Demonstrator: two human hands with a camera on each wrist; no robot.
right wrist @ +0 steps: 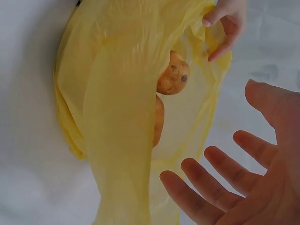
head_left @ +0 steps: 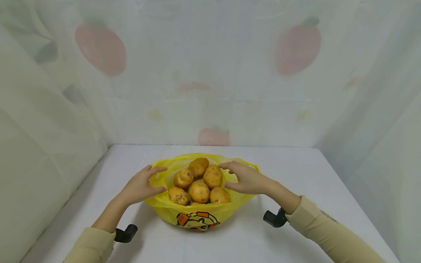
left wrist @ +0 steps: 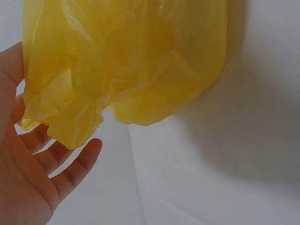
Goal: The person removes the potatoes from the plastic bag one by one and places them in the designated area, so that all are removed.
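Observation:
A yellow plastic bag (head_left: 158, 210) stands on the table with its mouth spread wide and a cartoon print on its front. Several potatoes (head_left: 198, 191) lie inside; two potatoes (right wrist: 173, 75) also show past the bag's edge in the right wrist view. At the bag's left rim is my left hand (head_left: 141, 184), thumb and fingers apart; in the left wrist view its relaxed fingers (left wrist: 77, 166) lie beside the crumpled bag edge. My right hand (head_left: 245, 178) is over the right side of the opening, thumb and fingers spread, holding nothing.
A white table (head_left: 289, 175) carries the bag. Pale curtains with a faded fruit print (head_left: 197, 73) enclose the back and both sides. A black wrist mount (head_left: 126, 233) sticks out from the left wrist, another black mount (head_left: 275, 218) from the right.

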